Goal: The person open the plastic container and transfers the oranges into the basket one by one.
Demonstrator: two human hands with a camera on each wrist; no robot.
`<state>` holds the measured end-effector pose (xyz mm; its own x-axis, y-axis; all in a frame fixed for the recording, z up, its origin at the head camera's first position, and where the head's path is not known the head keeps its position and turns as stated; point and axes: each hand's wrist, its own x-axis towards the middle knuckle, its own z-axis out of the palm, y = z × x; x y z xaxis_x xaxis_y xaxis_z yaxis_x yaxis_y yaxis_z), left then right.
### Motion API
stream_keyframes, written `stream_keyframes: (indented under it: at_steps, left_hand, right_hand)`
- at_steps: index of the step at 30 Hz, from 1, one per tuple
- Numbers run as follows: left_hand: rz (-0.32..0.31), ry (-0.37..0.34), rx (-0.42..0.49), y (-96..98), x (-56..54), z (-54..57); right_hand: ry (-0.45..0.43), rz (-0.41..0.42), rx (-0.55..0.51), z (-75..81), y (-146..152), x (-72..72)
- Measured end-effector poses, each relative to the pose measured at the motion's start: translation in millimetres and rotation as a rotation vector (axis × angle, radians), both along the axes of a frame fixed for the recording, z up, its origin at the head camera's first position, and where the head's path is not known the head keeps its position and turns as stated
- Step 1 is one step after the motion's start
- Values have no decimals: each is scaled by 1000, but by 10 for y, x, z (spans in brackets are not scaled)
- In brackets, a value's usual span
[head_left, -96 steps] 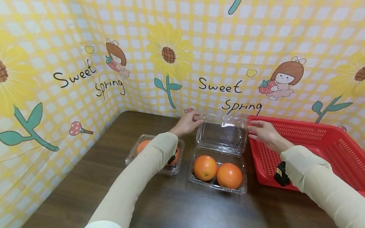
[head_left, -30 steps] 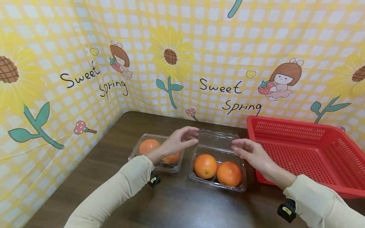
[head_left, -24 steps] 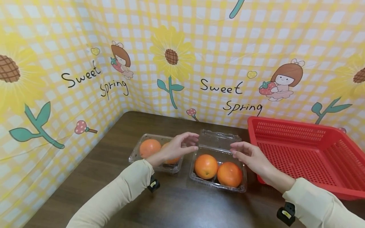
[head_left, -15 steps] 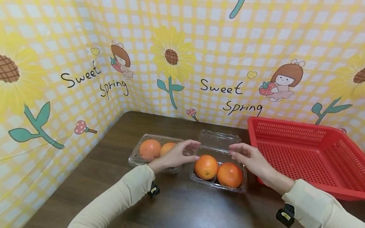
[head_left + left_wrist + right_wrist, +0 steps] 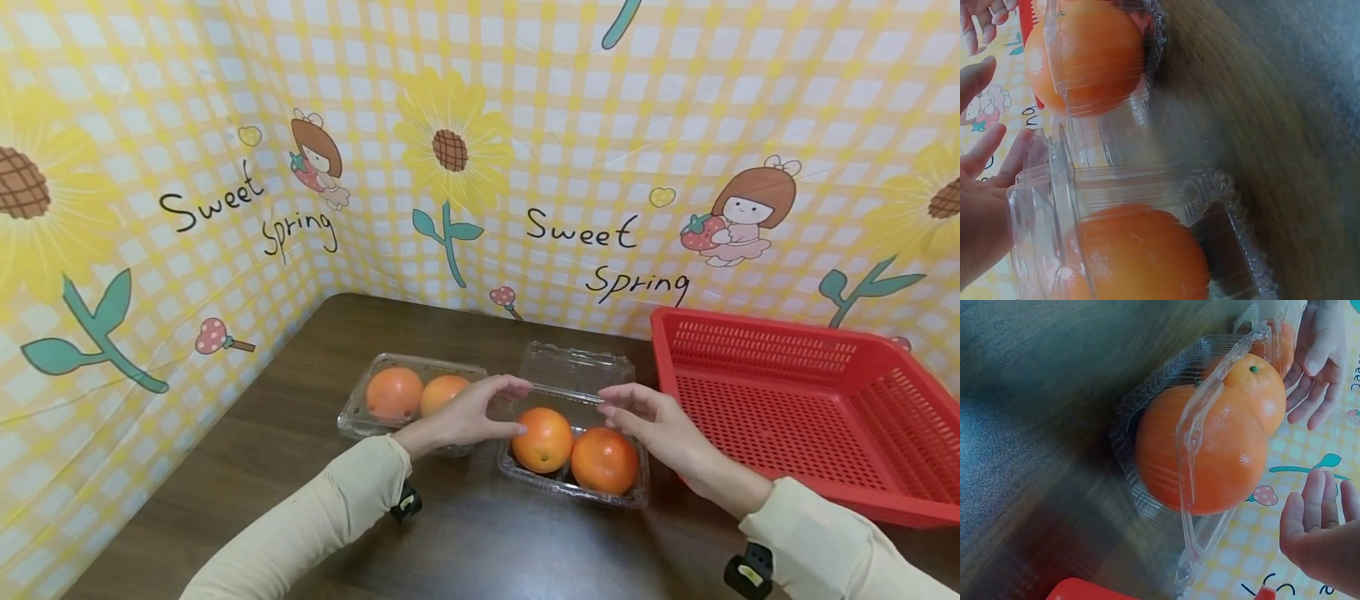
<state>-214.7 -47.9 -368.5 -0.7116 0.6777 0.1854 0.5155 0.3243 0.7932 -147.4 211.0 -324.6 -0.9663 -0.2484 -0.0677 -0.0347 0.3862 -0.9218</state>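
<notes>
A clear plastic clamshell box (image 5: 517,477) stands on the table with its lid (image 5: 576,367) folded back behind it. Two oranges sit side by side in it, the left orange (image 5: 542,440) and the right orange (image 5: 603,461). My left hand (image 5: 476,410) hovers at the box's left side, thumb near the left orange, fingers loosely bent. My right hand (image 5: 667,427) is over the box's right rear corner, fingers relaxed, holding nothing. In the right wrist view both hands, the left hand (image 5: 1322,362) and the right hand (image 5: 1322,531), show apart from the oranges.
A second clamshell box (image 5: 352,421) with two oranges, its lid down, stands at the left, partly behind my left hand. A red perforated basket (image 5: 847,500) stands at the right. Behind the brown table (image 5: 480,550) hangs a yellow checked cloth (image 5: 570,125).
The box's lid stood raised between both hands; it now lies folded back and released. Both hands have come down and nearer over the box, the left one most recently toward the left orange.
</notes>
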Motion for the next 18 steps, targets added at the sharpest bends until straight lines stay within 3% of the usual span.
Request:
stream_keyframes:
  at_steps: [11, 18]
  left_hand:
    - [-25, 13, -67, 23, 30, 22]
    - [-36, 9, -50, 59, 36, -12]
  right_hand:
    - [-13, 12, -17, -2, -24, 12]
    - [-1, 28, -21, -15, -6, 17]
